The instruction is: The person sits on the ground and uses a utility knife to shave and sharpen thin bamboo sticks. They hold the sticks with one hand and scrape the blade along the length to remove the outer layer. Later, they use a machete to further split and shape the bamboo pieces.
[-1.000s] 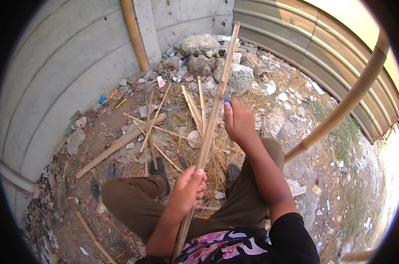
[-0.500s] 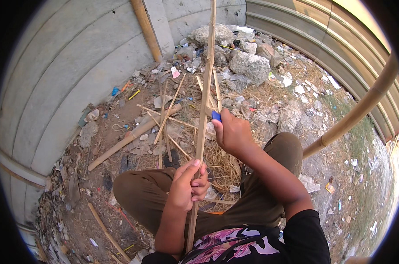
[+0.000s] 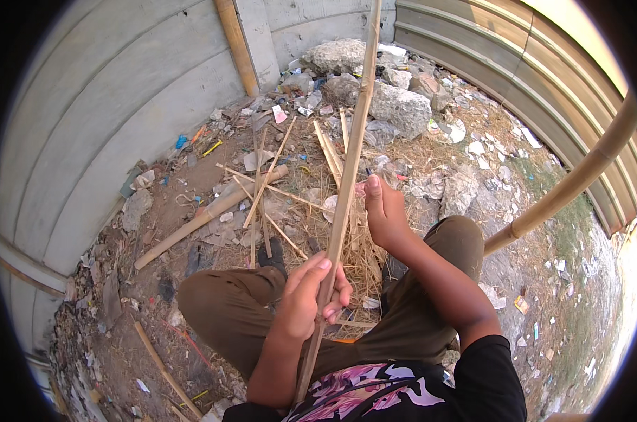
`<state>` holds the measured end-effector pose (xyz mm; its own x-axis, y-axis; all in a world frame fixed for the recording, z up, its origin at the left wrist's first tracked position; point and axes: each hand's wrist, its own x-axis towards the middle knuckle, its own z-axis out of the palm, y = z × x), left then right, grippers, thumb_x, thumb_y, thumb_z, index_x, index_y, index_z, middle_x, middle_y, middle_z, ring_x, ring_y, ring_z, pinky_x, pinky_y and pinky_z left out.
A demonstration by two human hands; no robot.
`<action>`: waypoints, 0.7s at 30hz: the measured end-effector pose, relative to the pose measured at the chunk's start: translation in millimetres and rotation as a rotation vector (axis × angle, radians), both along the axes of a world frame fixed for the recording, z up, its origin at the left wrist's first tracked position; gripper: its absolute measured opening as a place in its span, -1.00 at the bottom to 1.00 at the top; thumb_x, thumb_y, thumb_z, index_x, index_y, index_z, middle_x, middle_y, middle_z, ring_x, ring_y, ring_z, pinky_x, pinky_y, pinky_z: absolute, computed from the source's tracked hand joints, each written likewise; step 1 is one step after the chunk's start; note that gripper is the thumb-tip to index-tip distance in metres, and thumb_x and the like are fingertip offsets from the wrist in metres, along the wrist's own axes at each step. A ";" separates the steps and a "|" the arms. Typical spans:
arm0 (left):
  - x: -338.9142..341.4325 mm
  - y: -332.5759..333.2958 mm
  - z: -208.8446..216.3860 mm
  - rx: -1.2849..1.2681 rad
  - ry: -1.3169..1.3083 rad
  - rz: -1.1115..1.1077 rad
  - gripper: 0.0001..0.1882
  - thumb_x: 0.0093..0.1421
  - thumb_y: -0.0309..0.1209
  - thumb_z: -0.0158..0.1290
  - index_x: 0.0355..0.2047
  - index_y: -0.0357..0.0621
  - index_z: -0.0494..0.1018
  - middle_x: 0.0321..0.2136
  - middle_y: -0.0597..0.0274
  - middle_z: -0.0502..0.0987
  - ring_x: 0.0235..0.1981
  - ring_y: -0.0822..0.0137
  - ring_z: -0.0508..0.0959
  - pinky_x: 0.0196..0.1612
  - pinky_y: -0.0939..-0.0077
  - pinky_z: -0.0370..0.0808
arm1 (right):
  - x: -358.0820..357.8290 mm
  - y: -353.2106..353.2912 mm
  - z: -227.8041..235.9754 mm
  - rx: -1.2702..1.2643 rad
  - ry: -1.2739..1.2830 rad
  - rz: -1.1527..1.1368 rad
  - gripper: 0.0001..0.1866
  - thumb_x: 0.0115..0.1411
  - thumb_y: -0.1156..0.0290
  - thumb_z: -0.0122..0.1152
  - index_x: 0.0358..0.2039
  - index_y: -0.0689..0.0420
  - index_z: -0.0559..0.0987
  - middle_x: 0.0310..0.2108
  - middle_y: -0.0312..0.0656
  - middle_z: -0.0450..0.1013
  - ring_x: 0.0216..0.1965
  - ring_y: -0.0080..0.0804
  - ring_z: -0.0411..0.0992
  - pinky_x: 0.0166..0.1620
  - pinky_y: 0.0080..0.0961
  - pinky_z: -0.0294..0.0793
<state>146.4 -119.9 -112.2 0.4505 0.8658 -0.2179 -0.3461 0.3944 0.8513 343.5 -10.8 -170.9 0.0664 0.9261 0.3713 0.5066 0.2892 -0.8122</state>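
Note:
A long bamboo strip (image 3: 357, 133) slants upward from beside my torso to the top of the view. My left hand (image 3: 306, 299) is closed round its lower part, thumb along one side and fingertips on the other. Just right of the strip, my right hand (image 3: 387, 214) is closed in a fist with the thumb up. It grips a blue-handled knife, now almost wholly hidden by the fist; only a small dark bit (image 3: 368, 171) shows above the thumb. Beneath the strip, between my legs, lie thin bamboo shavings (image 3: 364, 274).
Loose bamboo strips (image 3: 264, 179) and a thicker bamboo pole (image 3: 202, 219) lie ahead on the littered ground. Large rocks (image 3: 399, 107) sit farther back. A grey wall (image 3: 132, 105) stands left, a metal fence (image 3: 515, 56) right, and a bamboo pole (image 3: 564, 186) slants beside my right knee (image 3: 455, 235).
The strip's far end has swung right and the strip has turned somewhat. My right hand has shifted slightly right and rolled, hiding the blue handle. My left hand's fingers have loosened a little.

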 end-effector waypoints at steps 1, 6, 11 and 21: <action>-6.4 4.6 -3.7 0.041 -0.016 0.072 -0.71 0.44 -0.23 -0.30 -0.24 -0.17 0.32 -0.62 0.28 0.35 -0.74 0.55 0.25 -0.69 0.65 0.30 | -1.5 -3.8 -0.4 0.036 -0.045 0.032 -0.50 0.51 0.04 -0.36 -0.34 0.19 0.38 -0.63 0.06 0.36 -0.52 0.20 0.43 -0.41 -0.02 0.34; -37.4 12.5 -8.3 -0.025 -0.012 0.025 -0.70 0.39 -0.19 -0.26 -0.34 -0.14 0.30 -0.51 0.28 0.34 -0.63 0.50 0.32 -0.68 0.60 0.35 | -16.7 -20.2 -4.7 0.159 -0.063 0.257 -0.49 0.49 0.00 -0.31 -0.34 0.20 0.38 -0.68 -0.18 0.26 -0.66 -0.32 0.30 -0.53 -0.33 0.26; -14.6 10.1 -22.0 -0.055 0.014 0.126 -0.72 0.42 -0.22 -0.22 -0.34 -0.12 0.31 -0.53 0.34 0.28 -0.62 0.53 0.25 -0.59 0.62 0.27 | -28.1 -23.5 -1.3 -0.049 0.514 0.516 -0.54 0.44 -0.03 -0.04 -0.18 0.19 0.45 -0.64 -0.51 0.19 -0.64 -0.73 0.13 -0.55 -0.62 0.14; 8.8 6.8 -39.6 0.282 0.591 -0.025 -0.60 0.48 -0.07 -0.16 -0.11 -0.22 0.33 -0.49 0.34 0.40 -0.52 0.48 0.38 -0.35 0.58 0.43 | 9.0 2.2 17.6 -0.073 0.617 0.010 -0.73 0.38 0.21 0.17 -0.40 0.11 0.49 -0.64 -0.48 0.31 -0.65 -0.77 0.18 -0.58 -0.66 0.14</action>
